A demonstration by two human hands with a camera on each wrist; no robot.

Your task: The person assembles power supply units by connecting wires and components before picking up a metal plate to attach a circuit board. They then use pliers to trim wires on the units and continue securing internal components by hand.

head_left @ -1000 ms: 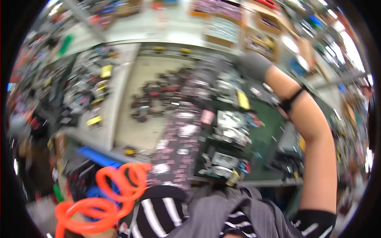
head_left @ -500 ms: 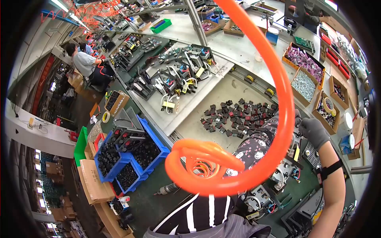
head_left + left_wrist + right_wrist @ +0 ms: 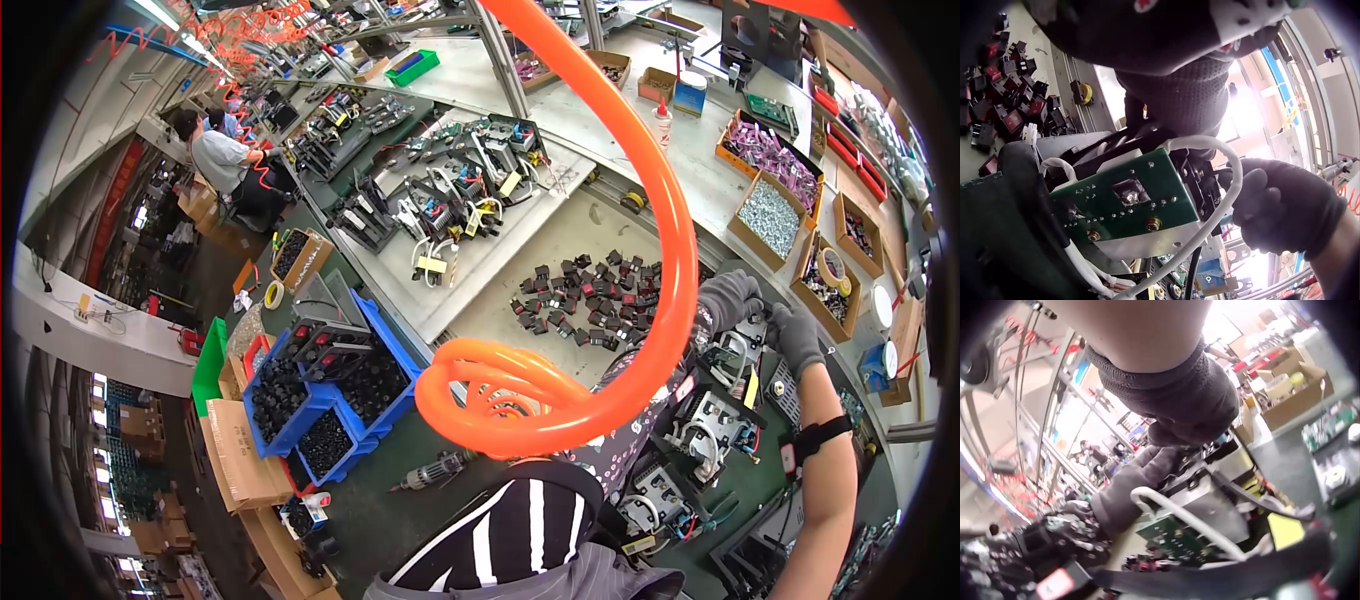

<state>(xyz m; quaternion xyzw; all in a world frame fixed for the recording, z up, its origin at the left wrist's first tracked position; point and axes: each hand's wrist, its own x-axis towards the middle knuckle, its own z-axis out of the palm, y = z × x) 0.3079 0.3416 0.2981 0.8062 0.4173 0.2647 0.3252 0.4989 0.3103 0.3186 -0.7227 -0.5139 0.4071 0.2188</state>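
Note:
Both hands wear dark grey gloves and meet at the far end of an electronic unit [image 3: 738,345] on the bench. The unit carries a green circuit board [image 3: 1119,200], a grey metal body [image 3: 1219,509] and a looped white cable [image 3: 1233,165]. My left hand [image 3: 728,298] grips the unit's top edge, its fingers partly behind the unit in the left wrist view. Close beside it, my right hand [image 3: 797,338] has its fingers curled at the unit's black end piece [image 3: 1200,184]. I cannot tell whether a small part sits inside the right fingertips.
Loose black and red rocker switches [image 3: 590,297] lie left of the hands. More units [image 3: 665,495] line the near bench. A coiled orange air hose [image 3: 670,250] crosses in front. Blue bins [image 3: 375,425] hold black parts; cardboard boxes [image 3: 765,215] of small hardware stand beyond.
The head view was blurred and aimed lower a second ago, then swung left. Since half a second ago, the hose has shifted left, uncovering my left hand, and the right hand has dipped slightly.

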